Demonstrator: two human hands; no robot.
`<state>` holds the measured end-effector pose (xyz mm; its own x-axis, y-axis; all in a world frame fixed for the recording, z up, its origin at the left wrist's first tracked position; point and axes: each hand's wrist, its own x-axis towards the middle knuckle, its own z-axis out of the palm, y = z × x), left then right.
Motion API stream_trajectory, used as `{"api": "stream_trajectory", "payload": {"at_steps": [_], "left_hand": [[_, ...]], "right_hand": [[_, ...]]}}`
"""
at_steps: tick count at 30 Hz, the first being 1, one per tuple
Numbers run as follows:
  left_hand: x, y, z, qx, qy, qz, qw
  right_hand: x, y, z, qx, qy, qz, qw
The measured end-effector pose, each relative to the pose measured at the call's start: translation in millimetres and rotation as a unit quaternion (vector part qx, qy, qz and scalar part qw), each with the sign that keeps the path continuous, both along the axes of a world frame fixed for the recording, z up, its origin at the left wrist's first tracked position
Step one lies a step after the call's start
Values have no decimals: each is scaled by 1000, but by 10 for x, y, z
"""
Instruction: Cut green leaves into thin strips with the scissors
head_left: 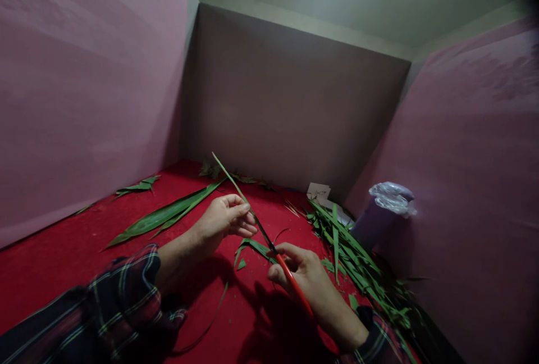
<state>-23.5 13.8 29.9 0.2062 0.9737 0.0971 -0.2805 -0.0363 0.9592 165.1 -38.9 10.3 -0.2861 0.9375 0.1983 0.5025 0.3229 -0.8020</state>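
Between the thumb and fingers of my left hand [225, 218] is a narrow green leaf strip [227, 174], its tip pointing up and away. My right hand [311, 277] is wrapped around scissors with red handles [291, 281]. Their dark blades reach up toward the left fingertips, in line with the strip; whether they touch it I cannot tell. Below the hands, a folded piece of green leaf [256, 247] and small scraps lie on the red cloth [202, 319]. Long green leaves [164, 215] rest flat beyond my left forearm.
A heap of cut green leaves [357, 260] spreads along the right side. Behind it stands a purple container [374, 221] topped with clear plastic, near a white card [319, 190]. Leaf pieces [138, 185] lie at the far left. Pink panels [92, 83] rise on both sides.
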Motion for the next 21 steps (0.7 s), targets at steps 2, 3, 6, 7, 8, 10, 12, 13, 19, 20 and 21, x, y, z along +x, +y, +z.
{"api": "stream_trajectory", "payload": {"at_steps": [2,3,6,7,8,10,12,13,19,20,21], "left_hand": [[3,-2,1,-3,8,0,1000],[5,-4,0,-4,11,-1,1000],[10,-14,-3,-4,17,-5,1000],[12,-19,-2,-3,17,-6,1000],[14,-24,0,-2,17,-6,1000],[18,-35,5,-2,16,-5,1000],[23,-44,10,-1,12,-5,1000],[25,-48,11,-1,9,-5,1000],[36,-55,6,1,4,-12,1000],[38,-54,6,-1,3,-11,1000],[40,-54,7,-3,3,-10,1000]], "right_hand": [[1,-1,0,-8,3,8,1000],[2,-2,-1,-10,4,11,1000],[4,-8,0,-12,7,14,1000],[3,-10,3,-15,11,14,1000],[1,-12,6,-22,16,16,999],[-4,-11,8,-37,31,22,999],[-9,-4,2,-37,40,22,998],[-10,1,-5,-32,40,22,998],[-2,22,-50,-14,35,19,999],[-1,21,-50,-12,35,18,999],[-2,19,-49,-11,35,18,999]]}}
